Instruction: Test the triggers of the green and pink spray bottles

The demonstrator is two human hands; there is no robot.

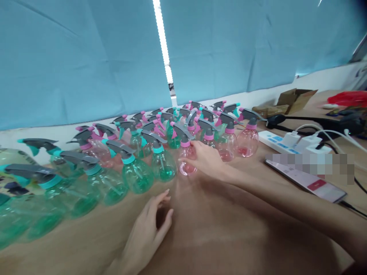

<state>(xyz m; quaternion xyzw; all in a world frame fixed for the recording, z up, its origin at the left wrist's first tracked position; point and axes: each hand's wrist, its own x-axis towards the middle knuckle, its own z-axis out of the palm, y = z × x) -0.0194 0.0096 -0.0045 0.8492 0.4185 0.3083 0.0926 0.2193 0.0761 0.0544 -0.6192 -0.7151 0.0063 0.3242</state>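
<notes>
My right hand [208, 157] is wrapped around a clear pink spray bottle [187, 160] with a pink collar and a grey trigger head. The bottle stands upright at the front of a crowd of similar bottles. My left hand [151, 225] hovers over the table in front of them, thumb and fingers apart, with nothing in it. Nearest to it are a green spray bottle [138, 176] with a turquoise collar and another green spray bottle [164, 166]. To the right of the held one stands a pink spray bottle [247, 141].
On the right lie a phone [304, 179] with a lit screen, a white power strip [278, 141] with plugs and cables, and a black headset-like strap [312, 123]. An opened cardboard box [295, 101] sits behind them. A blue sheet [114, 57] covers the back.
</notes>
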